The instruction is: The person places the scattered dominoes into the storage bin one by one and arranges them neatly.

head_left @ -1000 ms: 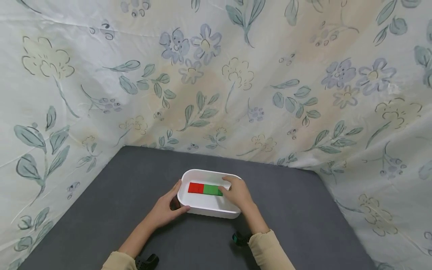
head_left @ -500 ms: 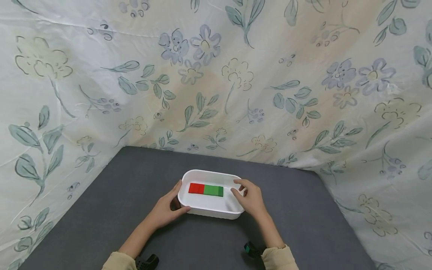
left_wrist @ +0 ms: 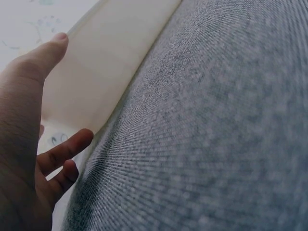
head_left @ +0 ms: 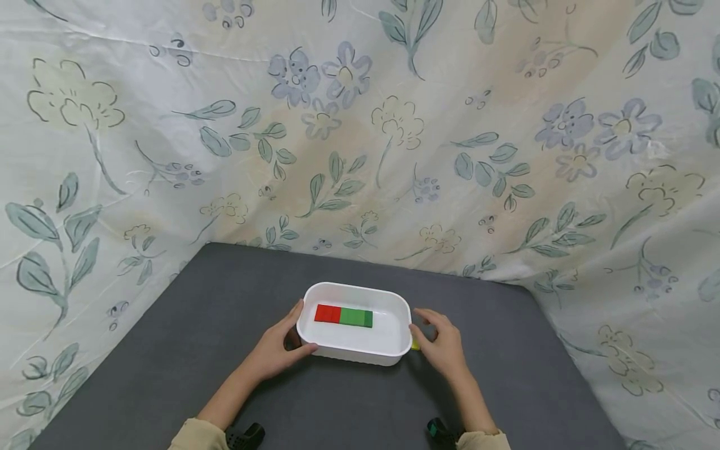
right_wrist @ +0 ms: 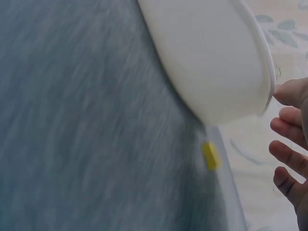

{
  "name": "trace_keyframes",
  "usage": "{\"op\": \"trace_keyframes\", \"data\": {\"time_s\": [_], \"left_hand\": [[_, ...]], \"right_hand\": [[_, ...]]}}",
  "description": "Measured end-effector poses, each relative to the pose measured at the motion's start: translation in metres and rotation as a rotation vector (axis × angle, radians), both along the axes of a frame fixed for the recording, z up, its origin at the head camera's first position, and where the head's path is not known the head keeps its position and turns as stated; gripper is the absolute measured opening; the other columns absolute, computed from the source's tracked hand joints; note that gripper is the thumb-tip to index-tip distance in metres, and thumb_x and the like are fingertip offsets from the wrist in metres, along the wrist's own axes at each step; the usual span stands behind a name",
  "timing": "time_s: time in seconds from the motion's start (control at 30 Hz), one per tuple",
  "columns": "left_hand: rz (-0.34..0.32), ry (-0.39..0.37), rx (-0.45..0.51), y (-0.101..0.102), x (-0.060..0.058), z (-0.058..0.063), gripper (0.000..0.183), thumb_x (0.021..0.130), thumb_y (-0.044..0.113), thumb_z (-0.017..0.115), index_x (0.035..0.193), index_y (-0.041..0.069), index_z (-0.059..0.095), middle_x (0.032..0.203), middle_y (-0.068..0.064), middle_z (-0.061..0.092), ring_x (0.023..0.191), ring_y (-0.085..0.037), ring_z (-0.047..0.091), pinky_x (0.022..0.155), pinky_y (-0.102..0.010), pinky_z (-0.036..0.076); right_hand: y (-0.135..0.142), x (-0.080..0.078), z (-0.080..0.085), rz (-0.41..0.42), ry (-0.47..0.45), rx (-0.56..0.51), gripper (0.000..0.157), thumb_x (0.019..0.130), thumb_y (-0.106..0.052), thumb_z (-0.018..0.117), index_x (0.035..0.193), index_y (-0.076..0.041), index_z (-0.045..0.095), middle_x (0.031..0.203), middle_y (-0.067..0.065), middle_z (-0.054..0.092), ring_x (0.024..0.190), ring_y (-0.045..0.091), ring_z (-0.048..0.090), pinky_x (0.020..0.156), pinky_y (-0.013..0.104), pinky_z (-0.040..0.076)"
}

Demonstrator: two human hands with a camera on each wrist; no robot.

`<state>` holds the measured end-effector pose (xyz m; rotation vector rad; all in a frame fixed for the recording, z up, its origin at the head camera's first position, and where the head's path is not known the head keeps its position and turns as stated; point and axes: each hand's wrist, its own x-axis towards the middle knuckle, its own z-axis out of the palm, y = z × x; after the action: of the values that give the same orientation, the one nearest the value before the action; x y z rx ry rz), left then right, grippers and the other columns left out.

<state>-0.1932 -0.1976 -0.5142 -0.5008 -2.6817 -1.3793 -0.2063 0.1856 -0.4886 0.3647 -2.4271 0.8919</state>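
Observation:
A white plastic container (head_left: 388, 337) stands on the dark table. Inside it, a red block (head_left: 327, 314) and a green block (head_left: 352, 317) with a darker right end lie side by side in a row. My left hand (head_left: 275, 351) holds the container's left end, thumb at the near side and fingers at the far side. Just off the right end is my right hand (head_left: 444, 345), fingers loosely bent and holding nothing. A small yellow block (head_left: 415, 345) lies on the table beside the container, partly covered by that hand; the right wrist view shows the yellow block (right_wrist: 210, 155) apart from the fingers.
The grey cloth tabletop (head_left: 253, 275) runs around the container. A floral curtain (head_left: 360, 156) hangs behind the table and along both sides. Dark devices are strapped at the left wrist (head_left: 245, 436) and the right wrist (head_left: 440, 432).
My right hand has left the green block, withdrawn from inside the container and moved right past its rim. The yellow block has come into sight. My left hand has stayed in place.

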Motion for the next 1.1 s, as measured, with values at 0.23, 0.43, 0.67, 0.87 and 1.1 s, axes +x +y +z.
{"op": "trace_keyframes", "data": {"time_s": [0.23, 0.43, 0.67, 0.87, 1.1], "left_hand": [[0.009, -0.007, -0.006, 0.001, 0.001, 0.000, 0.107, 0.087, 0.047, 0.087, 0.169, 0.013, 0.027, 0.169, -0.008, 0.040, 0.084, -0.007, 0.058, 0.069, -0.023, 0.050], [0.003, -0.003, 0.000, 0.001, 0.001, 0.000, 0.108, 0.087, 0.047, 0.087, 0.169, 0.012, 0.027, 0.169, -0.008, 0.040, 0.084, -0.008, 0.058, 0.069, -0.023, 0.051], [-0.003, 0.011, 0.005, 0.000, 0.002, 0.000, 0.107, 0.087, 0.045, 0.087, 0.169, 0.012, 0.027, 0.167, -0.010, 0.043, 0.084, -0.007, 0.058, 0.069, -0.023, 0.051], [-0.001, 0.004, 0.006, 0.001, 0.002, 0.001, 0.106, 0.087, 0.043, 0.087, 0.169, 0.012, 0.027, 0.167, -0.010, 0.042, 0.085, -0.010, 0.059, 0.069, -0.023, 0.051], [-0.004, -0.003, 0.012, 0.001, -0.002, 0.001, 0.106, 0.087, 0.042, 0.088, 0.169, 0.012, 0.027, 0.168, -0.010, 0.041, 0.085, -0.011, 0.059, 0.069, -0.023, 0.051]], "right_hand": [[0.018, 0.007, -0.007, -0.047, -0.043, 0.017, 0.038, 0.091, -0.013, 0.085, 0.127, -0.007, 0.077, 0.121, 0.012, 0.076, 0.083, 0.027, 0.062, 0.062, 0.027, 0.042], [0.026, 0.009, -0.012, -0.079, -0.036, 0.023, 0.039, 0.089, -0.013, 0.085, 0.126, -0.005, 0.077, 0.120, 0.015, 0.076, 0.087, 0.028, 0.066, 0.064, 0.028, 0.044], [0.033, 0.013, -0.019, -0.082, -0.082, 0.023, 0.040, 0.090, -0.011, 0.083, 0.129, -0.005, 0.075, 0.114, 0.015, 0.075, 0.082, 0.026, 0.061, 0.068, 0.033, 0.047], [0.039, 0.013, -0.026, -0.089, -0.170, 0.061, 0.043, 0.092, -0.010, 0.081, 0.133, -0.005, 0.073, 0.121, 0.013, 0.074, 0.091, 0.026, 0.062, 0.076, 0.042, 0.050], [0.044, 0.010, -0.032, -0.042, -0.283, 0.083, 0.048, 0.092, -0.011, 0.077, 0.140, -0.007, 0.069, 0.138, 0.016, 0.069, 0.105, 0.032, 0.065, 0.090, 0.057, 0.052]]}}
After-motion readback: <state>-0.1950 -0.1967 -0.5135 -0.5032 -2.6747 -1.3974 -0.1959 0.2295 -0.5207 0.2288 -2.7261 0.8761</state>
